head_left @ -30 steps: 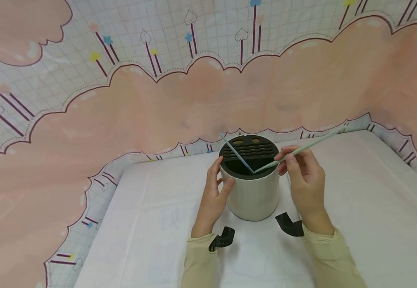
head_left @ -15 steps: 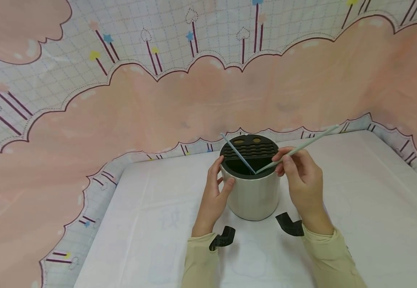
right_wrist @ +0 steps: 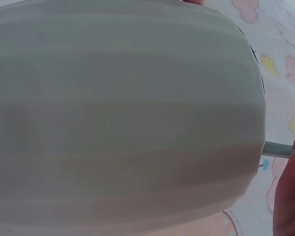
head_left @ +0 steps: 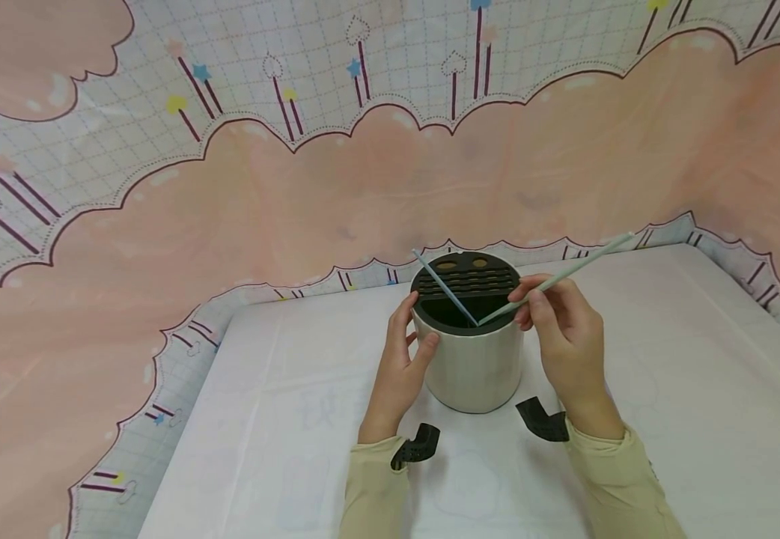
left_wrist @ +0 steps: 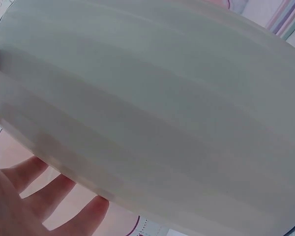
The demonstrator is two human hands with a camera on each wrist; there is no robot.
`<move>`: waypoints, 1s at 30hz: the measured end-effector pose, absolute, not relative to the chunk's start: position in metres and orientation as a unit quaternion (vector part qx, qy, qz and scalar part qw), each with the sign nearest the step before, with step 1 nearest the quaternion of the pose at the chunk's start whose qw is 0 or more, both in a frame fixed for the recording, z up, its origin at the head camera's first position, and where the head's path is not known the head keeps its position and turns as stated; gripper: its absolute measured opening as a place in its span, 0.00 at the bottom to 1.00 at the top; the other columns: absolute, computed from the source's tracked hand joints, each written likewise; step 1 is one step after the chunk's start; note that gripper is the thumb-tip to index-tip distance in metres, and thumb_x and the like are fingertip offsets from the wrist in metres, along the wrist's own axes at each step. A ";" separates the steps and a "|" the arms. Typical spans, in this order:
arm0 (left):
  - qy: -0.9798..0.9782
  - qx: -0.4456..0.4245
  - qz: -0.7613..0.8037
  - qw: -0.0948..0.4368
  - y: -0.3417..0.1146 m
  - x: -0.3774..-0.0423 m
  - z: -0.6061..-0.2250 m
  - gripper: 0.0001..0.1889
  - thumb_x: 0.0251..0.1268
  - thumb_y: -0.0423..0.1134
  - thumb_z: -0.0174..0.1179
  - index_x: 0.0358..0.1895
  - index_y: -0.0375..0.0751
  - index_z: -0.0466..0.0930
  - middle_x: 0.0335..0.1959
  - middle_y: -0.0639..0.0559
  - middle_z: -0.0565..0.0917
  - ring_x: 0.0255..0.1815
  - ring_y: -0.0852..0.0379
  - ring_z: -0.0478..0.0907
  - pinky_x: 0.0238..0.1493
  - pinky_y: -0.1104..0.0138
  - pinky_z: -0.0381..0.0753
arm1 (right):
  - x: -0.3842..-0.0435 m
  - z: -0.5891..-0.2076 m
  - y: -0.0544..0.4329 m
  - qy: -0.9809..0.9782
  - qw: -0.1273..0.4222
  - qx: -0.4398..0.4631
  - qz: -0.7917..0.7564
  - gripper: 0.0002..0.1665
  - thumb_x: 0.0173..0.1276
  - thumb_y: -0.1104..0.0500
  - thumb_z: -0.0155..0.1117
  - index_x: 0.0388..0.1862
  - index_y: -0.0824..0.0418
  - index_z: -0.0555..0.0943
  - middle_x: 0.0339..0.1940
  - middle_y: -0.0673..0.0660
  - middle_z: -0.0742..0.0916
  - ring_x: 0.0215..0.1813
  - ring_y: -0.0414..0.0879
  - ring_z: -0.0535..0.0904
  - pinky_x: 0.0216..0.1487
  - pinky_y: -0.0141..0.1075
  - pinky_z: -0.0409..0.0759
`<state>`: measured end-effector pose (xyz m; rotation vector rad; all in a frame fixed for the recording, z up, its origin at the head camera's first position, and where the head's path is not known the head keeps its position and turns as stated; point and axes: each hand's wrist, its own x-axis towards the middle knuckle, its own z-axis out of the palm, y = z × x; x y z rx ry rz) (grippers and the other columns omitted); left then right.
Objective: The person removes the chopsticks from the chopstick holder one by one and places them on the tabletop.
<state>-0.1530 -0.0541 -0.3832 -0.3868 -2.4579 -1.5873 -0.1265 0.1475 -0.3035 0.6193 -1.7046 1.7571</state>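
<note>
An off-white, round pen holder (head_left: 474,374) with a dark slotted top stands upright on the white table. My left hand (head_left: 400,370) grips its left side, thumb at the front and fingers near the rim; the left wrist view shows the fingertips against the wall (left_wrist: 137,118). A thin blue stick (head_left: 444,286) leans left out of the open front compartment. My right hand (head_left: 568,344) pinches a thin pale green stick (head_left: 592,263) between thumb and fingers. The stick's lower end reaches into that compartment, beside the blue one, and its long end points up right.
Several pastel sticks (left_wrist: 287,20) lie beyond the pen holder in the left wrist view. The white table (head_left: 296,419) spreads around both arms. Behind it rises a cloth backdrop (head_left: 376,195) printed with clouds. A black band (head_left: 542,421) sits at the right wrist.
My right hand has shifted slightly left with the green stick, then stayed nearly still over the last half second. My left hand and the pen holder have hardly moved.
</note>
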 end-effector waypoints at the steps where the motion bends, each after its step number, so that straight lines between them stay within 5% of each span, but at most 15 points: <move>1: -0.829 -0.130 -0.535 0.095 -0.054 -0.153 -0.383 0.32 0.64 0.50 0.50 0.68 0.65 0.46 0.68 0.63 0.49 0.67 0.57 0.50 0.60 0.53 0.62 | -0.127 -0.303 0.147 -0.643 0.302 0.234 0.663 0.10 0.63 0.76 0.45 0.43 0.78 0.71 0.31 0.66 0.79 0.28 0.45 0.73 0.30 0.27 0.75; 9: -0.834 -0.128 -0.527 0.100 -0.054 -0.149 -0.381 0.31 0.63 0.55 0.48 0.67 0.69 0.45 0.68 0.66 0.49 0.67 0.59 0.50 0.59 0.55 0.62 | -0.135 -0.318 0.152 -0.663 0.283 0.226 0.655 0.11 0.64 0.73 0.48 0.45 0.73 0.73 0.33 0.63 0.80 0.28 0.46 0.74 0.30 0.28 0.75; 16: -0.833 -0.128 -0.529 0.106 -0.053 -0.148 -0.380 0.31 0.63 0.57 0.47 0.67 0.71 0.45 0.67 0.70 0.49 0.66 0.62 0.51 0.58 0.54 0.63 | -0.141 -0.329 0.151 -0.755 0.254 0.214 0.566 0.09 0.66 0.64 0.52 0.42 0.63 0.77 0.32 0.50 0.82 0.28 0.40 0.74 0.28 0.27 0.74; 23: -0.834 -0.131 -0.526 0.108 -0.050 -0.147 -0.373 0.31 0.63 0.56 0.47 0.68 0.68 0.45 0.68 0.66 0.49 0.67 0.59 0.51 0.58 0.54 0.64 | -0.127 -0.303 0.138 -0.787 0.275 0.227 0.503 0.07 0.61 0.72 0.55 0.38 0.68 0.77 0.30 0.58 0.82 0.31 0.41 0.73 0.29 0.28 0.71; 30: -0.833 -0.133 -0.527 0.108 -0.051 -0.148 -0.378 0.31 0.63 0.56 0.48 0.67 0.69 0.44 0.68 0.66 0.48 0.67 0.58 0.50 0.58 0.54 0.64 | -0.143 -0.328 0.145 -0.789 0.265 0.222 0.508 0.09 0.63 0.67 0.56 0.42 0.61 0.78 0.32 0.51 0.82 0.32 0.38 0.73 0.29 0.27 0.72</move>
